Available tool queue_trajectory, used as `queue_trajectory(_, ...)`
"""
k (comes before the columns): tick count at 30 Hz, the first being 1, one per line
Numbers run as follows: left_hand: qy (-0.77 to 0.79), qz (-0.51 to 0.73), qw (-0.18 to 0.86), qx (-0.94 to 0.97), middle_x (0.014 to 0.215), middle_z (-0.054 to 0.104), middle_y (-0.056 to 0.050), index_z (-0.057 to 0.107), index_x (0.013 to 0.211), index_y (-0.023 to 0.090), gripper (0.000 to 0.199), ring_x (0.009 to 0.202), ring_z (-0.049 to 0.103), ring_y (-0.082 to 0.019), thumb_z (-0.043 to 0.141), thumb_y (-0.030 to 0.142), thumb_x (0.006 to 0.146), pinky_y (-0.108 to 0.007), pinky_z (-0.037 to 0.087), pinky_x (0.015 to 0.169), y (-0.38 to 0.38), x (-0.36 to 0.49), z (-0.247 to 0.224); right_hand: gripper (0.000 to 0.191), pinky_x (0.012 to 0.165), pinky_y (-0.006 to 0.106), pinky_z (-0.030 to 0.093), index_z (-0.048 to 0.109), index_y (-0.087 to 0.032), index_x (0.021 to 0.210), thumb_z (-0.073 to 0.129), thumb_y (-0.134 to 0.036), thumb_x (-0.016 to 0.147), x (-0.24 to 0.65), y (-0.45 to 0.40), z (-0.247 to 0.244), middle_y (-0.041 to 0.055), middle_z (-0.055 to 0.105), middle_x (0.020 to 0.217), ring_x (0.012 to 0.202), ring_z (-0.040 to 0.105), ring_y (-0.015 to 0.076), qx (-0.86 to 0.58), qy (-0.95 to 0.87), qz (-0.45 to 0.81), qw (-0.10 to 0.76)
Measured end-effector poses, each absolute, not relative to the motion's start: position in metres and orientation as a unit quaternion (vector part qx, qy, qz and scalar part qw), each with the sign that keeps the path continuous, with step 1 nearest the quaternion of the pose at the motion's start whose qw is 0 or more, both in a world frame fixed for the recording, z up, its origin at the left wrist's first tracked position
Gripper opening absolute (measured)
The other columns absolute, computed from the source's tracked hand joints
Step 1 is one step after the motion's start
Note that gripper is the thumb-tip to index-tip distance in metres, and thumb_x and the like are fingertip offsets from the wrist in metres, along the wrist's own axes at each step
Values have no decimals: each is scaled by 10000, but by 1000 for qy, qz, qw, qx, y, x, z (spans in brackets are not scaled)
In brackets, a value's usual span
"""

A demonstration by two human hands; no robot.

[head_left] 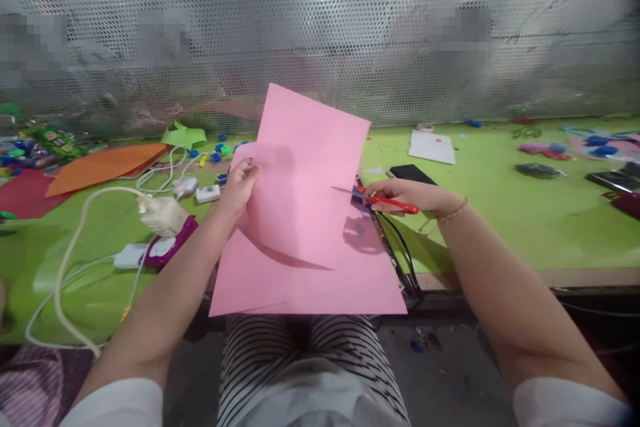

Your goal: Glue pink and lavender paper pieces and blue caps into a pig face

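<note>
A pink paper sheet [315, 167] is held up and tilted, its left edge pinched in my left hand [241, 188]. My right hand [400, 195] grips red-handled scissors [395, 205] at the sheet's right edge, the blades pointing left over the paper. Whether the blades are open is hard to tell. Beneath the raised sheet, more pink paper [310, 293] lies at the table's front edge, overhanging it slightly. The lower edge of the raised sheet curves above that paper.
Left on the green table [480, 227] are a purple power strip [173, 243] with cables, orange paper [107, 167] and bottle caps. A black phone [413, 175] and a white pad [431, 147] lie at right. A perforated metal screen [320, 33] stands behind.
</note>
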State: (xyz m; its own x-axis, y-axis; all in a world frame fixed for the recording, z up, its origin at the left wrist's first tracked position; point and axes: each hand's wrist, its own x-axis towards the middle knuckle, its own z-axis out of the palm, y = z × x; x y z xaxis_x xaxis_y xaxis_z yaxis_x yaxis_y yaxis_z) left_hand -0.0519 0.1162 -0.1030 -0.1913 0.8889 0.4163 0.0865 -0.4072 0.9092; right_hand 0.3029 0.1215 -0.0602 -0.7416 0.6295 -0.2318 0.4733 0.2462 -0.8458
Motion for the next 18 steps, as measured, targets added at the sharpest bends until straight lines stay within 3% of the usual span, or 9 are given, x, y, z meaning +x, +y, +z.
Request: queue_trajectory(18,429,619,329,570,782,631,-10,589,829,206,167,700,590,-152,633,341,741,-267,476,658,113,-46,-105,298,437,203,260,492,-163,939,571,-426,824,299,120,-63,-55,358,642,496,325,44,-310,-766,558,79)
